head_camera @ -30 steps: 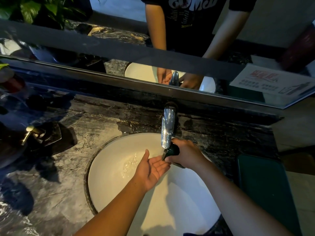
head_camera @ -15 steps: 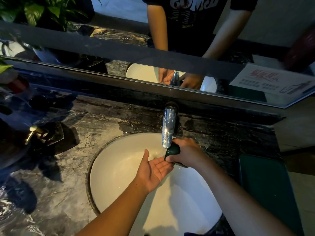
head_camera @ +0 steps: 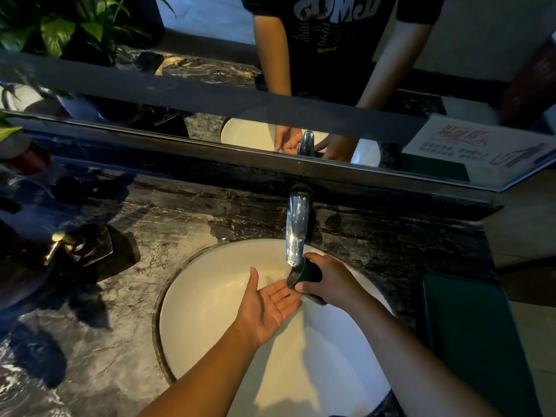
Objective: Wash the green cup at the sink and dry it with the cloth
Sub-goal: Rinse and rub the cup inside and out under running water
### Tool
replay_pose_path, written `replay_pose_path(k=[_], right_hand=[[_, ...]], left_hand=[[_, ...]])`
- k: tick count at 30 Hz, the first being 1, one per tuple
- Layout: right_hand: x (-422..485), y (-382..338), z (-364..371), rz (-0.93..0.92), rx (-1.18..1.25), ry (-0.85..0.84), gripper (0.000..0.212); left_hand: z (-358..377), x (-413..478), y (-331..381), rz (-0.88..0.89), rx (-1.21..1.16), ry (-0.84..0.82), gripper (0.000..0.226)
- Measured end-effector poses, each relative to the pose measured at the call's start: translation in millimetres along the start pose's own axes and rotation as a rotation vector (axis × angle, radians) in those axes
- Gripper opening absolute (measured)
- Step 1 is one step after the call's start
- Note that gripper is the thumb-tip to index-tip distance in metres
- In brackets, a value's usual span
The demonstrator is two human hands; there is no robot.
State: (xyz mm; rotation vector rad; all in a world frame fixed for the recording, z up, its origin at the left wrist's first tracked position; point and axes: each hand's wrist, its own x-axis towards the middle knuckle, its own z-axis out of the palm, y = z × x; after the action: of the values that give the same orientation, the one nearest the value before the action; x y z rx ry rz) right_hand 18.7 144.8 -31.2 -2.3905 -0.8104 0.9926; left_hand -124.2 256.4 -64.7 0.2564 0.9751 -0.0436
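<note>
Green cup (head_camera: 310,276): held tilted on its side over the far part of the sink (head_camera: 207,299), directly beneath the spout of the tap (head_camera: 296,230). It is judged to be stiff, light and smooth-walled. Once wet it is likely to be slippery, and it may chip if knocked against the basin or the spout. It is best taken round the body, thumb opposite fingers, rather than by the rim. Nearest the viewer, two bare forearms reach in over the basin. Left grip (head_camera: 267,305): open, palm up, fingers straight and together, holding nothing. Its fingertips lie just beside the cup's mouth, and contact cannot be told. Right grip (head_camera: 334,281): closed round the cup's body, fingers curled over it, with the mouth turned left towards the open palm. Whether water is running cannot be told. On the dark marble table (head_camera: 168,233), right of the sink, lies a flat dark-green item (head_camera: 469,341), possibly the cloth or a tray. At far left stands a soap pump (head_camera: 64,242) with a brass nozzle. Farthest is a mirror (head_camera: 210,34) reflecting both hands and the tap, with a printed notice (head_camera: 481,145) at its right and a leafy plant (head_camera: 60,28) at its left.
</note>
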Motion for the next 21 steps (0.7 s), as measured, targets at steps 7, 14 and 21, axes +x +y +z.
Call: replay_pose_path(k=[7,14,21], right_hand=[[-2,6,23,0.052,0.232,0.002,0.055],[7,8,51,0.094,0.527,0.054,0.056],[6,8,60,0.071,0.678,0.063,0.064]], left_hand=[[-7,1,14,0.085,0.096,0.025,0.082],[-3,-11,27,0.281,0.443,0.070,0.044],[2,-17,26,0.474,0.686,0.069,0.031]])
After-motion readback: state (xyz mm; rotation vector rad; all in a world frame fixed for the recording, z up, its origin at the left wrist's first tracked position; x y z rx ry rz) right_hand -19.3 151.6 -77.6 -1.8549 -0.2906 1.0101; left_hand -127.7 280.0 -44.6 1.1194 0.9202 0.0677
